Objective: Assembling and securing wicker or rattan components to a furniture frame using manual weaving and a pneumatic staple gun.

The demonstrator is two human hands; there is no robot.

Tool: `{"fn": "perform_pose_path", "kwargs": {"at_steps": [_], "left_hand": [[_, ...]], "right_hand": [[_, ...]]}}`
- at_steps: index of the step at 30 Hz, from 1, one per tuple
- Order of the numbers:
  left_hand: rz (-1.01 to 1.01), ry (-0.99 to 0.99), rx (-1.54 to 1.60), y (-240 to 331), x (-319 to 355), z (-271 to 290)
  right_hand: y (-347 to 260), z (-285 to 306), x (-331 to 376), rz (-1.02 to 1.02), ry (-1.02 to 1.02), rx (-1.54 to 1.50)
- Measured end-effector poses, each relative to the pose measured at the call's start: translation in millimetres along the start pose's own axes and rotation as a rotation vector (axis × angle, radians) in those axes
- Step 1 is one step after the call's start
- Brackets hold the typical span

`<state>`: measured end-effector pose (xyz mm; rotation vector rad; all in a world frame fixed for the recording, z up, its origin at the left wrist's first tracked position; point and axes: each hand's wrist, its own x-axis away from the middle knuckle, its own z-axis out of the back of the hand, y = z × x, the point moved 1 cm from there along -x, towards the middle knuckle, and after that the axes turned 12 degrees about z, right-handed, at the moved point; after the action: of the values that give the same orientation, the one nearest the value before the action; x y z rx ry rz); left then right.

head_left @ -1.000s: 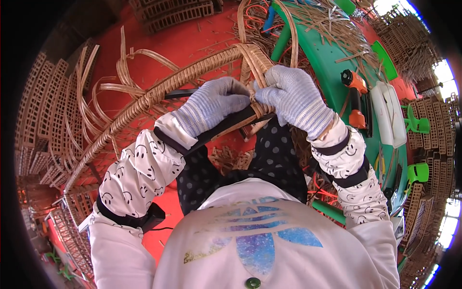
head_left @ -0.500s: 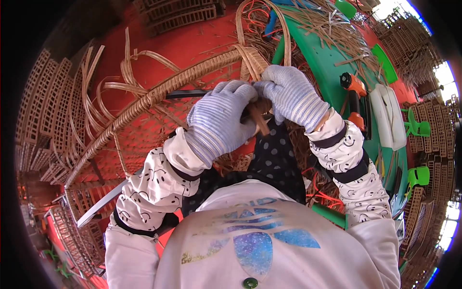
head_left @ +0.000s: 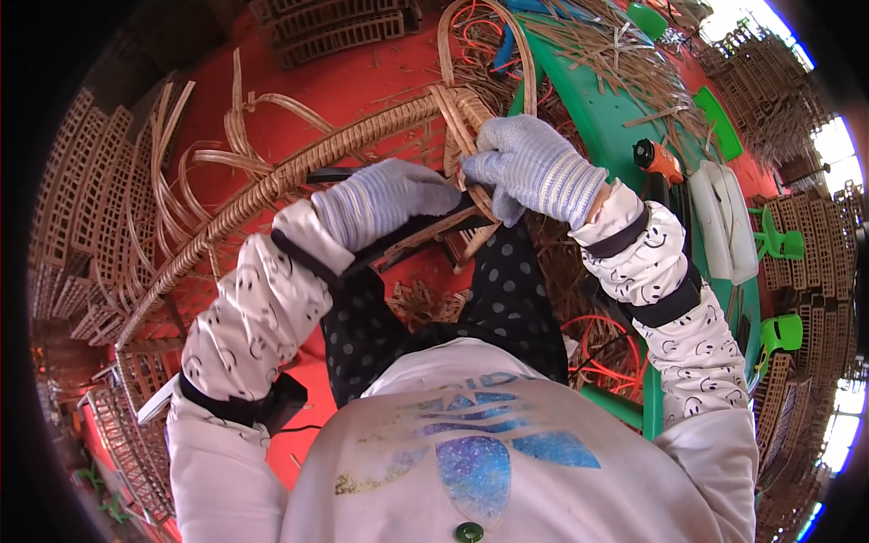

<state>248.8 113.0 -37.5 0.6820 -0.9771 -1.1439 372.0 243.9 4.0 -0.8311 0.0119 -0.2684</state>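
Observation:
A woven brown rattan frame [head_left: 308, 158] with a thick wrapped rim curves across in front of me, its wrapped corner near my right hand. My right hand [head_left: 539, 172], in a striped knit glove, is closed on a flat rattan strip [head_left: 457, 127] just below that corner. To its left, my left hand [head_left: 385, 199], gloved alike, has its fingers pressed together, their tips near the strips; what they hold is hidden. A dark bar [head_left: 412, 237] runs beneath the hands, with further strips beside it. Overhead, one loose strip arches in a tall loop [head_left: 532, 68].
Loose strip ends [head_left: 237, 118] stick up from the rim on the left. At right, a green table [head_left: 593, 100] bears a pile of cut strips [head_left: 634, 63], an orange-and-black tool [head_left: 663, 161] and a white container [head_left: 724, 222]. Stacked woven panels [head_left: 81, 199] stand around.
My left hand has moved left and down from my right hand, uncovering the strips and dark bar. My right hand has shifted slightly left and up, staying by the corner.

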Motion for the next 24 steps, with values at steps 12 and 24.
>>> {"fn": "perform_pose_path", "kwargs": {"at_steps": [12,24], "left_hand": [[0.284,-0.168,0.744,-22,-8,2],[0.110,0.028,0.538,1,-4,-7]], "right_hand": [[-2,0,-1,0.022,-0.017,0.044],[8,-3,0,0.139,0.036,0.021]]}}
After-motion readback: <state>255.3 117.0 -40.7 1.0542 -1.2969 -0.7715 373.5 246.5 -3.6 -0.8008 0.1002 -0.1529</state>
